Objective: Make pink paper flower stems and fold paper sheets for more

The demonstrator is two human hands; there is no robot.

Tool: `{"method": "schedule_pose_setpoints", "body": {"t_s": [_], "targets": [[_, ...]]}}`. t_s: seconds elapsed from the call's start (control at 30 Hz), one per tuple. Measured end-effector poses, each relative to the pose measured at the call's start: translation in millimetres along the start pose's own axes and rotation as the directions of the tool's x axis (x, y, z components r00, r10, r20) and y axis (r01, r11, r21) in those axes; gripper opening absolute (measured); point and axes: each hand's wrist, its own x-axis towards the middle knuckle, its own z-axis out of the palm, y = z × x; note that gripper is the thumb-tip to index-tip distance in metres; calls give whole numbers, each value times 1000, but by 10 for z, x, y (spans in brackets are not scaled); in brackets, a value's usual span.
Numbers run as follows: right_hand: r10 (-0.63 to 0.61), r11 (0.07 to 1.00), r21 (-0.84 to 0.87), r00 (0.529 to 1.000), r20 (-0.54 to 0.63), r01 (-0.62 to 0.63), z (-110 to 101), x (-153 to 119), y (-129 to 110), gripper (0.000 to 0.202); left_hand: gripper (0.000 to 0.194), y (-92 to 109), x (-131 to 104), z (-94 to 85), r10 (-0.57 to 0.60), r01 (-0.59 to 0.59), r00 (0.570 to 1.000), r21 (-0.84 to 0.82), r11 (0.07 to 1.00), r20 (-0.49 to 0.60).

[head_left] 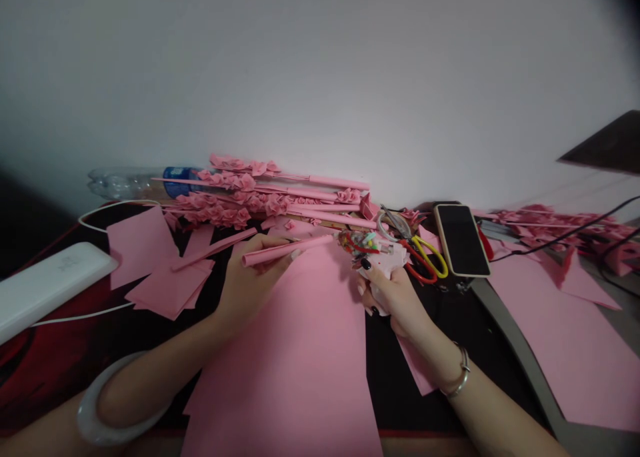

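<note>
Pinched in my left hand (pixel 255 270) is a rolled pink paper tube (pixel 280 251), its open end at the left and its narrower end to the right. My right hand (pixel 393 293) is wrapped round the white body of a glue gun (pixel 390 265). Its front, crusted with colourful bits (pixel 357 242), points left and lies close to the tube's narrow end; whether they touch I cannot tell. Large pink paper sheets (pixel 300 357) lie beneath both hands. Scissors with red and yellow handles (pixel 423 257) are just beyond my right hand.
Pink paper flower stems (pixel 270 200) are piled along the wall beside a plastic bottle (pixel 125 183). Small pink squares (pixel 170 287) and a white power bank-like device (pixel 55 283) lie left. A phone (pixel 463 240), more sheets (pixel 570 343) and black cables (pixel 565 239) are right.
</note>
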Motion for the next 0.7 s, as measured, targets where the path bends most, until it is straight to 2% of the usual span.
{"method": "schedule_pose_setpoints", "body": {"t_s": [0.27,0.57,0.7], "targets": [[-22,994,109,996,89,12,-6,-16,-28,35,10,-27,1,5,13,-13,1000,-11,1000,8],[-5,1000,-6,989,148,6,-27,5,-5,42,11,-40,-4,6,-12,12,1000,-31,999,5],[-10,1000,-18,992,123,13,-8,5,34,40,11,-63,-13,9,-1,3,1000,-50,999,25]]}}
